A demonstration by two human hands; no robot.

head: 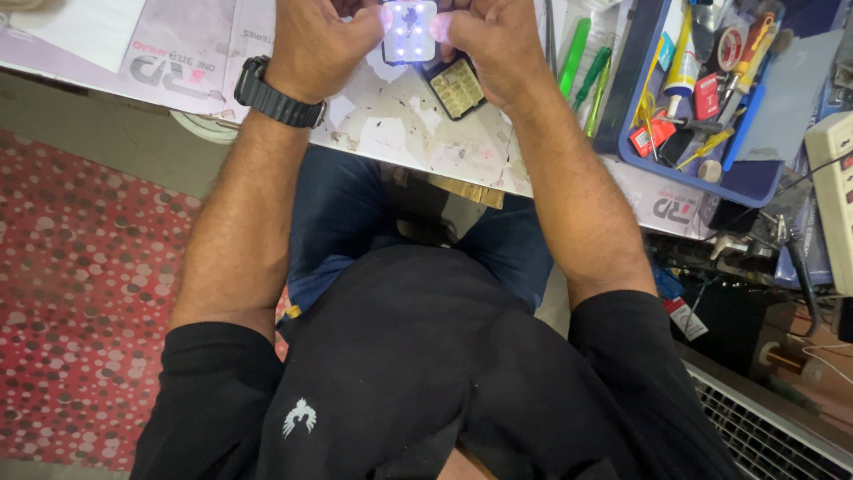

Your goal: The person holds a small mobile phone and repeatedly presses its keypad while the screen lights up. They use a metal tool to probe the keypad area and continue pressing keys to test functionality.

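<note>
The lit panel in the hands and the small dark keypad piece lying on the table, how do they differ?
The lit panel is held up between the left hand and the right hand; the keypad piece lies untouched on the table. The lit panel glows white with bright spots; the keypad piece is unlit, dark-framed with a grid of pale yellowish keys. The keypad piece sits askew. Both are small and roughly rectangular.

Worktable (pixel 391 124): white, worn top, surface peeling in patches, printed paper sheets (pixel 191 53) laid at ten o'clock. A small keypad board (pixel 458 86) lies flat at twelve o'clock. Green pens (pixel 586 71) lie side by side at one o'clock, just beside a blue tray (pixel 755 182) of mixed tools at two o'clock. A white power strip (pixel 835 200) sits at three o'clock.
</note>
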